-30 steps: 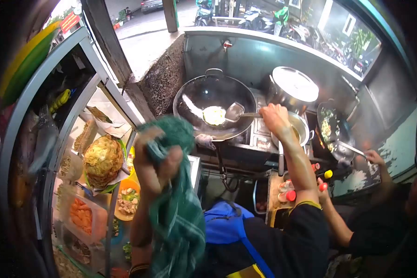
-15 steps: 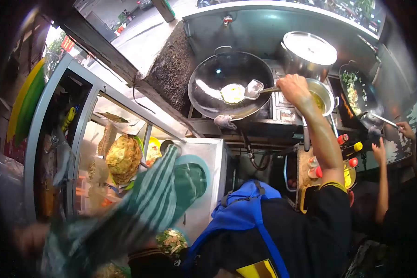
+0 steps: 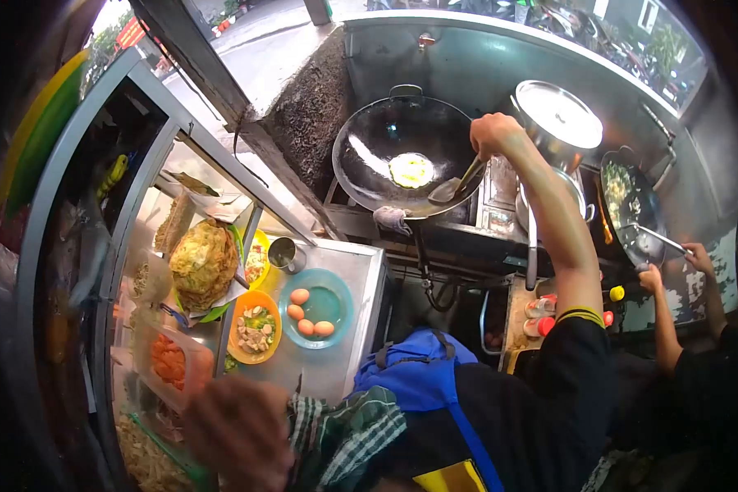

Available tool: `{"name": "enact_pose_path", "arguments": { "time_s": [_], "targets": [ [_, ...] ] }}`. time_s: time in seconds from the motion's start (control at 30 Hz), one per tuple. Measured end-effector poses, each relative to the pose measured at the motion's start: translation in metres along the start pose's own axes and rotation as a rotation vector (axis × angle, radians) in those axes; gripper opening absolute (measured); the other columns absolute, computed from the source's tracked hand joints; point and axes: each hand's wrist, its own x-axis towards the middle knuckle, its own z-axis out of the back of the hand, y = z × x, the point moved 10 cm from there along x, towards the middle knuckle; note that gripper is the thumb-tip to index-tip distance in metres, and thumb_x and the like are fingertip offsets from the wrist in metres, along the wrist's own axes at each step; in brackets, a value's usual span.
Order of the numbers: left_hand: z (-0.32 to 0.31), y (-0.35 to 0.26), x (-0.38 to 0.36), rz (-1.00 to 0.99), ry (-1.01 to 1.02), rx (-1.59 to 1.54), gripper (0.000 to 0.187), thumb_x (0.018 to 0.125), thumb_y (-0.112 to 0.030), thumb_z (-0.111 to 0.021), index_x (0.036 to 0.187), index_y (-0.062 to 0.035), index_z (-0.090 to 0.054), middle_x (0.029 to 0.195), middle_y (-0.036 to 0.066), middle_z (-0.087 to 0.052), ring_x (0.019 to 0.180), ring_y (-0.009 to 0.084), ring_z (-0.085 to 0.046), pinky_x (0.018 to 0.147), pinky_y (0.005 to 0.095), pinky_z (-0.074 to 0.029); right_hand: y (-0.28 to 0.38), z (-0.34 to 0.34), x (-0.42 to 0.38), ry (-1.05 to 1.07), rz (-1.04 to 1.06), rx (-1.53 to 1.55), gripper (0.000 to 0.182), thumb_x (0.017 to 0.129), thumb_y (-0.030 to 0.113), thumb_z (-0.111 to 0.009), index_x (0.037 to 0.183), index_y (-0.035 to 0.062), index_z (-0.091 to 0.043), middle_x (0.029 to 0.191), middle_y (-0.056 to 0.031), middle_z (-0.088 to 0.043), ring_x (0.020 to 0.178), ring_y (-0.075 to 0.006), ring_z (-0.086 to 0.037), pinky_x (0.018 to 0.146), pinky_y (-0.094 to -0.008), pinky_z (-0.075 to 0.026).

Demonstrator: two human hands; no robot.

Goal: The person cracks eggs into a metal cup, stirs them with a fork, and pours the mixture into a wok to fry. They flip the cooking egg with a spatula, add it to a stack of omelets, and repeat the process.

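My right hand (image 3: 497,135) is closed round the handle of a metal spatula (image 3: 446,191), whose blade rests inside the near right of a big black wok (image 3: 369,123). A fried egg (image 3: 411,170) lies in the wok, just beyond the blade. Low at the left, my blurred left hand (image 3: 242,430) is closed on a green-and-white checked cloth (image 3: 356,435), which hangs toward my chest. Beyond that hand, a blue plate (image 3: 328,297) holds several brown eggs (image 3: 306,327), beside an orange bowl (image 3: 254,338) of meat and greens.
A glass display case (image 3: 164,139) stands at left, with a stack of fried omelettes (image 3: 205,266) inside. Behind the stove is a lidded steel pot (image 3: 557,115). At right, another person's hands (image 3: 672,269) work a ladle in a second wok (image 3: 623,189). Red-capped bottles (image 3: 539,326) stand nearby.
My left hand has swung the cloth down and rightward, uncovering the eggs and bowl. The spatula has drawn back from the fried egg, its handle now steeper.
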Motion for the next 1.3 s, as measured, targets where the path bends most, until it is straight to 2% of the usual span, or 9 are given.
{"name": "enact_pose_path", "arguments": {
  "time_s": [0.17,0.23,0.37,0.43,0.67,1.0,1.1,1.2,1.3],
  "targets": [
    [0.029,0.058,-0.072,0.248,-0.274,0.194,0.025,0.085,-0.023,-0.08,0.098,-0.0037,-0.069,0.11,0.021,-0.071,0.093,0.0298,-0.069,0.079,0.0398,-0.055,0.023,-0.018,0.046,0.164,0.139,0.148,0.03,0.071,0.022,-0.079,0.098,0.0092,-0.078,0.082,-0.0105,-0.075,0.076,-0.0218,-0.074,0.069,-0.036,-0.058],
    [0.047,0.086,-0.126,0.7,-0.523,0.418,0.029,0.087,-0.023,-0.078,0.105,-0.0028,-0.066,0.114,0.02,-0.07,0.107,0.0292,-0.066,0.093,0.0385,-0.052,0.037,-0.02,0.042,0.174,0.159,0.211,0.03,0.074,0.022,-0.078,0.101,0.0086,-0.077,0.081,-0.0109,-0.075,0.074,-0.0219,-0.073,0.068,-0.0359,-0.058],
    [0.042,0.101,-0.17,0.836,-0.712,0.378,0.021,0.09,-0.013,-0.074,0.106,-0.0018,-0.065,0.12,0.019,-0.067,0.117,0.0271,-0.063,0.101,0.0392,-0.048,0.063,-0.032,0.037,0.129,0.187,0.444,0.03,0.084,0.028,-0.071,0.106,0.0083,-0.074,0.08,-0.0103,-0.075,0.072,-0.0215,-0.072,0.067,-0.0348,-0.058],
    [0.041,0.105,-0.169,0.837,-0.724,0.365,0.021,0.09,-0.011,-0.073,0.107,-0.0016,-0.064,0.12,0.019,-0.067,0.118,0.0266,-0.062,0.102,0.039,-0.048,0.075,-0.041,0.04,0.08,0.207,0.523,0.033,0.086,0.027,-0.067,0.113,0.0078,-0.071,0.081,-0.0115,-0.075,0.075,-0.0215,-0.073,0.071,-0.0364,-0.058],
    [0.05,0.115,-0.157,0.926,-0.68,0.449,0.022,0.089,-0.009,-0.073,0.109,-0.0004,-0.066,0.122,0.018,-0.068,0.118,0.0252,-0.063,0.102,0.0376,-0.048,0.057,-0.039,0.043,0.031,0.185,0.505,0.033,0.084,0.031,-0.07,0.107,0.0075,-0.074,0.08,-0.0087,-0.075,0.075,-0.0199,-0.073,0.073,-0.0346,-0.057],
    [0.049,0.125,-0.176,0.941,-0.759,0.395,0.023,0.089,-0.008,-0.073,0.109,0.0003,-0.066,0.122,0.018,-0.068,0.115,0.0232,-0.064,0.1,0.0357,-0.05,0.032,-0.013,0.051,0.151,0.133,0.152,0.023,0.074,0.021,-0.078,0.095,0.0117,-0.078,0.082,-0.0076,-0.076,0.078,-0.0204,-0.074,0.071,-0.0347,-0.058],
    [0.05,0.125,-0.179,0.923,-0.754,0.404,0.023,0.089,-0.006,-0.072,0.11,0.0007,-0.066,0.122,0.018,-0.068,0.115,0.0223,-0.064,0.099,0.0353,-0.05,0.024,-0.005,0.065,-0.051,0.01,-0.065,0.025,0.07,0.022,-0.084,0.094,0.018,-0.08,0.1,-0.0072,-0.077,0.096,-0.0247,-0.074,0.081,-0.0371,-0.059],
    [0.051,0.121,-0.184,0.915,-0.805,0.385,0.023,0.089,-0.006,-0.072,0.11,0.0009,-0.065,0.121,0.018,-0.068,0.114,0.0219,-0.064,0.099,0.035,-0.051,0.022,-0.007,0.078,-0.317,-0.042,-0.134,0.009,0.081,0.018,-0.073,0.088,0.017,-0.079,0.096,-0.0061,-0.077,0.096,-0.0241,-0.074,0.078,-0.0396,-0.058],
    [0.052,0.118,-0.185,0.913,-0.823,0.4,0.023,0.089,-0.006,-0.072,0.11,0.0008,-0.065,0.121,0.018,-0.068,0.113,0.0216,-0.064,0.098,0.0346,-0.051,0.031,-0.005,0.081,-0.502,-0.017,-0.268,0.011,0.086,0.016,-0.067,0.084,0.0171,-0.078,0.092,-0.0045,-0.076,0.093,-0.0222,-0.073,0.073,-0.0384,-0.055]
  ]
}}
